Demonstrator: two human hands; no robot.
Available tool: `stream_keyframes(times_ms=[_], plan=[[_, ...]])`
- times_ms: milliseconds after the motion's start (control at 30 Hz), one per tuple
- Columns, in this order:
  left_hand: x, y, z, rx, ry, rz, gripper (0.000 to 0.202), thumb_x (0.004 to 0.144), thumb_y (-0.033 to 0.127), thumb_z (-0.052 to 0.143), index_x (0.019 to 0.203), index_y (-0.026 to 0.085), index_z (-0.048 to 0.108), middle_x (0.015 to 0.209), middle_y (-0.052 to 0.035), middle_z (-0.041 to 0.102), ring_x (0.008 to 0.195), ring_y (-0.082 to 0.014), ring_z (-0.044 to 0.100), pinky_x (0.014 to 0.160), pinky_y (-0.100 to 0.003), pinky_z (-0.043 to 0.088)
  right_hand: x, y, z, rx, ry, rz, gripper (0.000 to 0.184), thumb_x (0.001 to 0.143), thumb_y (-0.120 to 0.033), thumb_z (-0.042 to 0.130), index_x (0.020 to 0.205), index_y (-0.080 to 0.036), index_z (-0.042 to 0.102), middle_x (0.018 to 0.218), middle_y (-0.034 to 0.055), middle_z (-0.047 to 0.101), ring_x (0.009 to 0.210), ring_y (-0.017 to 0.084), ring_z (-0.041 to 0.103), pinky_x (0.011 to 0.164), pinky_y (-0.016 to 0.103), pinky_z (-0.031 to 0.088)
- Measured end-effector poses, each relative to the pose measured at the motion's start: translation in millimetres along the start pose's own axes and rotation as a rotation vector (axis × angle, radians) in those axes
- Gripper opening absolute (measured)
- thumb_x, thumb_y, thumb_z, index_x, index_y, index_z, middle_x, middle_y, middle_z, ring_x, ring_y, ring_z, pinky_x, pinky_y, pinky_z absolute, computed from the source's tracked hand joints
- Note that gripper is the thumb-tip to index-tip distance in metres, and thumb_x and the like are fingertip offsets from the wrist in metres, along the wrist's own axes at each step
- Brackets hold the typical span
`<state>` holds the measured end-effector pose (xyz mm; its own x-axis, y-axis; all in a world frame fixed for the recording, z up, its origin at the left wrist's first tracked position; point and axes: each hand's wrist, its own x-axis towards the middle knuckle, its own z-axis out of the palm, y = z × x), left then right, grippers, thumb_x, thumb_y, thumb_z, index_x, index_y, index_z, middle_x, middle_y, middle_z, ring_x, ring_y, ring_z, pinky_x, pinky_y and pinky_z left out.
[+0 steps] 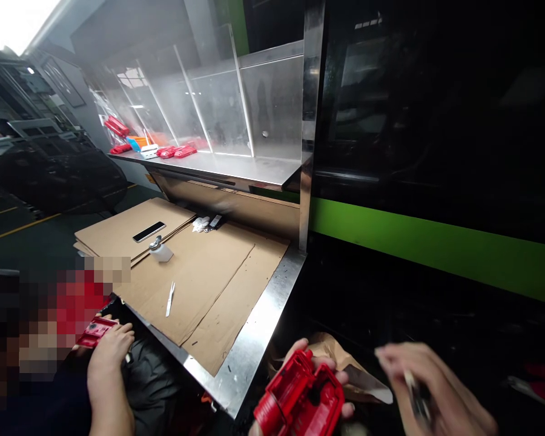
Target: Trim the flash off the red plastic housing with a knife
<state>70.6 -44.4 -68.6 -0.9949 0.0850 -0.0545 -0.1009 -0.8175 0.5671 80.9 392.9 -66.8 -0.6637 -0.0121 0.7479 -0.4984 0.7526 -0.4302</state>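
**benchnewbie:** What's going on at the near right corner of the table (258, 327)?

**trimguy42:** Left hand (320, 387) is wrapped around a red plastic housing (300, 396), held off the table just past that corner. Right hand (436, 387) is blurred, pinching a thin tool (415, 396); blade or pick, can't tell. I'd say brace the housing steady and work the tool away from the fingers. The hand (111, 351) by the near left edge, holding a small red part (95, 332), is a co-worker's.

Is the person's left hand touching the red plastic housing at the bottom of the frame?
Touching. The head view shows the left hand under the red plastic housing, fingers curled over its top edge.
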Motion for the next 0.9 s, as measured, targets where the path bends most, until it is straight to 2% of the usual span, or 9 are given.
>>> stream_keyframes(times_ms=[67, 100, 167, 267, 400, 500, 667, 767, 900], plan=[[-3.5, -67.6, 28.1, -0.061, -0.045, -0.053, 0.05, 0.101, 0.054, 0.04, 0.142, 0.03, 0.052, 0.128, -0.0015, 0.068, 0.139, -0.0363, 0.045, 0.117, -0.064, 0.032, -7.8, 40.6, -2.7, -0.284, -0.098, 0.084, 0.018, 0.096, -0.032, 0.052, 0.106, -0.023, 0.064, 0.105, 0.0054, 0.075, 0.086, 0.022, 0.075, 0.068, 0.031, 0.063], [-5.5, -102.0, 41.7, -0.083, -0.067, -0.089, 0.056, 0.101, 0.058, 0.037, 0.146, 0.026, 0.049, 0.137, -0.0051, 0.062, 0.142, -0.0379, 0.04, 0.118, -0.065, 0.029, -11.9, 56.1, -4.4, -0.369, -0.127, 0.152, 0.026, 0.097, -0.043, 0.049, 0.105, -0.024, 0.065, 0.108, 0.0054, 0.075, 0.085, 0.023, 0.075, 0.062, 0.031, 0.063], [-9.3, -161.9, 65.6, -0.129, -0.11, -0.162, 0.072, 0.092, 0.064, 0.053, 0.151, 0.024, 0.039, 0.152, -0.0153, 0.046, 0.143, -0.0373, 0.038, 0.118, -0.069, 0.025, -19.2, 72.8, -9.3, -0.432, -0.15, 0.304, 0.042, 0.095, -0.062, 0.045, 0.101, -0.026, 0.065, 0.101, 0.0036, 0.076, 0.079, 0.024, 0.076, 0.054, 0.031, 0.061], [-12.2, -211.7, 89.2, -0.19, -0.158, -0.23, 0.085, 0.085, 0.073, 0.055, 0.153, 0.023, 0.037, 0.153, -0.0191, 0.045, 0.143, -0.0407, 0.038, 0.118, -0.067, 0.026, -24.4, 66.0, -18.3, -0.347, -0.178, 0.486, 0.055, 0.084, -0.078, 0.05, 0.096, -0.027, 0.066, 0.089, 0.0021, 0.076, 0.078, 0.025, 0.075, 0.056, 0.031, 0.061], [-9.9, -218.5, 101.4, -0.402, -0.329, -0.255, 0.09, 0.083, 0.08, 0.049, 0.15, 0.021, 0.041, 0.151, -0.0199, 0.047, 0.142, -0.041, 0.039, 0.117, -0.056, 0.032, -22.2, 43.9, -26.3, -0.145, -0.255, 0.658, 0.054, 0.087, -0.075, 0.047, 0.102, -0.026, 0.066, 0.097, 0.0043, 0.076, 0.087, 0.027, 0.075, 0.07, 0.036, 0.064], [-7.7, -216.1, 105.8, -0.472, -0.404, -0.232, 0.091, 0.086, 0.08, 0.041, 0.152, 0.017, 0.037, 0.151, -0.0217, 0.046, 0.142, -0.0396, 0.04, 0.117, -0.053, 0.034, -22.1, 43.3, -29.3, 0.046, -0.281, 0.623, 0.046, 0.097, -0.06, 0.04, 0.111, -0.025, 0.066, 0.105, 0.0062, 0.075, 0.092, 0.023, 0.074, 0.076, 0.032, 0.064], [-8.9, -219.3, 110.0, -0.471, -0.385, -0.248, 0.099, 0.083, 0.085, 0.036, 0.151, 0.013, 0.038, 0.147, -0.0226, 0.05, 0.139, -0.0405, 0.044, 0.115, -0.054, 0.036, -29.0, 53.7, -33.5, 0.193, -0.298, 0.517, 0.041, 0.101, -0.048, 0.037, 0.125, -0.027, 0.063, 0.117, 0.0083, 0.072, 0.104, 0.022, 0.072, 0.086, 0.03, 0.062], [-11.0, -218.7, 112.5, -0.472, -0.344, -0.234, 0.103, 0.081, 0.089, 0.027, 0.152, 0.014, 0.035, 0.144, -0.0227, 0.053, 0.136, -0.0414, 0.047, 0.113, -0.054, 0.039, -29.2, 51.1, -36.3, 0.245, -0.315, 0.437, 0.045, 0.102, -0.052, 0.034, 0.135, -0.032, 0.057, 0.129, 0.0068, 0.067, 0.114, 0.022, 0.068, 0.092, 0.028, 0.059], [-12.9, -215.3, 119.4, -0.508, -0.304, -0.266, 0.108, 0.078, 0.091, 0.018, 0.152, 0.014, 0.035, 0.14, -0.0233, 0.056, 0.134, -0.042, 0.049, 0.113, -0.055, 0.038, -18.1, 31.8, -40.6, 0.196, -0.39, 0.406, 0.06, 0.096, -0.072, 0.031, 0.134, -0.035, 0.058, 0.133, 0.0033, 0.063, 0.113, 0.02, 0.068, 0.09, 0.021, 0.058]])
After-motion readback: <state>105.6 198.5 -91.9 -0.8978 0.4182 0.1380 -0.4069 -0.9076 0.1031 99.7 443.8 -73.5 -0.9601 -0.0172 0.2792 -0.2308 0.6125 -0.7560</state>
